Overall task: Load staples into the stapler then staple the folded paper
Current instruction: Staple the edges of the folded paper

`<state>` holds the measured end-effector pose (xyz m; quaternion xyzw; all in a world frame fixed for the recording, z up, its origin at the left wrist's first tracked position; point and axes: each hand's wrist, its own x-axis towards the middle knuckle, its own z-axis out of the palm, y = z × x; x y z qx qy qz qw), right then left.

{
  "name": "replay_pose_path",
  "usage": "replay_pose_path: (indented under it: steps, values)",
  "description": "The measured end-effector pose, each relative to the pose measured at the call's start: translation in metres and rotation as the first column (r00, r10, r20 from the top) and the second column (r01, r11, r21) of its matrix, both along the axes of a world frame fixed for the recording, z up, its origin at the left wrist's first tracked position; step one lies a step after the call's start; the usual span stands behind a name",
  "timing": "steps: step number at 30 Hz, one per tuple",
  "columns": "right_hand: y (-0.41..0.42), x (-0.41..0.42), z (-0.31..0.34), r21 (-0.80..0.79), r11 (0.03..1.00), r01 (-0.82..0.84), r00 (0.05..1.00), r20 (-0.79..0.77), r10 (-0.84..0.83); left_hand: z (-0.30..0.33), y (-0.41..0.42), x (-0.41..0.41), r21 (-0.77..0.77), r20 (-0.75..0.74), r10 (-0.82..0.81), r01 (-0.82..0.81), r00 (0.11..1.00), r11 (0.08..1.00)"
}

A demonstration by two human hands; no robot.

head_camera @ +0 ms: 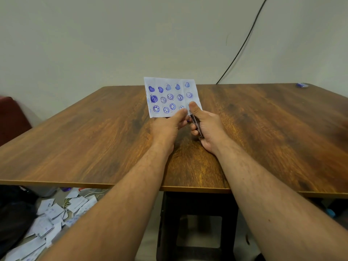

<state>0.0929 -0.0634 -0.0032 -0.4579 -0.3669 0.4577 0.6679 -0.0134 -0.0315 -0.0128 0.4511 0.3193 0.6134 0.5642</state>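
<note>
Both hands are raised over the worktop: folded paper pinched by left hand; stapler, mostly hidden, gripped by right hand at 3 o'clock.

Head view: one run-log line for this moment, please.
white folded paper with blue stamps: held upright over table | left hand: pinches lower edge | right hand: grips dark stapler at lower right corner

My right hand hides most of the stapler (only a dark sliver shows), and the small blue thing far right is unreadable.
</note>
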Motion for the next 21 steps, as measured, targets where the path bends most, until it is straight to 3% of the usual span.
replay_pose_path:
  steps: [5,21]
  values:
    - [0.0016,-0.0006,-0.0023,0.019,1.000,0.016,1.000,0.005,-0.017,-0.0006,-0.0008,-0.0003,-0.034,-0.072,0.024,-0.027,0.997,0.999]
    - [-0.0002,0.0012,-0.0024,0.019,0.999,0.026,0.999,0.026,-0.026,0.0031,-0.0084,-0.0005,-0.042,-0.079,0.007,-0.011,0.997,0.999]
